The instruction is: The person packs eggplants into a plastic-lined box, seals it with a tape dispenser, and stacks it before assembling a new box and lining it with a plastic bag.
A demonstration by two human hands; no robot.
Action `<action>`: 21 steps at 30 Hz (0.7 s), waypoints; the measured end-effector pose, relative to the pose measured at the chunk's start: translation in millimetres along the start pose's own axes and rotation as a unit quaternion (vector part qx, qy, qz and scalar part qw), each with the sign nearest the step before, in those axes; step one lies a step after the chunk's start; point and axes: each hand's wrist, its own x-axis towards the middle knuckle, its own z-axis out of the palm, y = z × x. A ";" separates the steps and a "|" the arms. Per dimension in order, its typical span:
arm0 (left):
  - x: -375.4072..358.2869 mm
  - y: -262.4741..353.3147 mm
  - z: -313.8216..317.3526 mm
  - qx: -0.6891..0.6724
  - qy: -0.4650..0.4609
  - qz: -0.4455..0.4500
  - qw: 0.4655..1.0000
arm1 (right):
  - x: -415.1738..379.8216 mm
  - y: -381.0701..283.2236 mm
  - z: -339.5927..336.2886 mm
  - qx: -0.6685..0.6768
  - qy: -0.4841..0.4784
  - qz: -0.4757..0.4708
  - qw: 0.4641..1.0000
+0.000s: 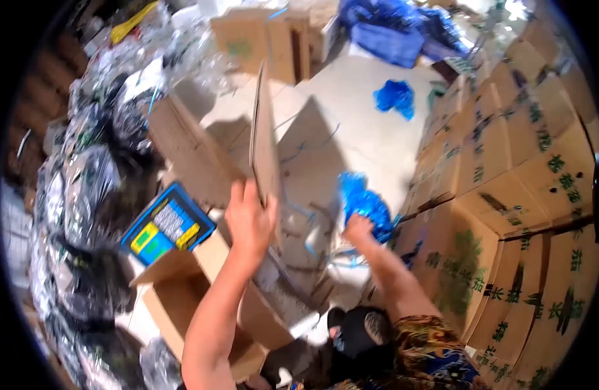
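A flattened piece of cardboard [266, 136] stands upright, seen nearly edge-on, with my left hand [251, 211] gripping its lower edge. My right hand [359, 231] is closed on a crumpled blue plastic bag [372, 209], farther right. Beside my left hand leans another cardboard sheet [189, 146]. An open cardboard box [176, 299] lies below my left forearm, and a blue and yellow printed package [169, 224] rests just behind it.
Clear plastic bags of waste [85, 188] line the left side. Stacked cardboard boxes [507, 208] with green print fill the right. Another blue bag [395, 97] lies on the pale floor [371, 143]. More cardboard [267, 42] and blue plastic [390, 36] are at the back.
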 end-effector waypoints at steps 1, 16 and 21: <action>-7.6 2.6 -4.1 -0.033 -0.065 -0.043 0.996 | 11.9 -1.8 44.5 -0.031 0.115 0.016 0.993; -86.0 -50.2 -1.4 -0.323 -0.350 -0.421 0.772 | -36.0 5.2 -28.1 0.263 0.099 0.068 0.957; -74.2 -34.0 -28.9 -0.387 -0.320 -0.517 0.693 | -73.3 0.2 -64.1 0.350 0.191 0.067 0.914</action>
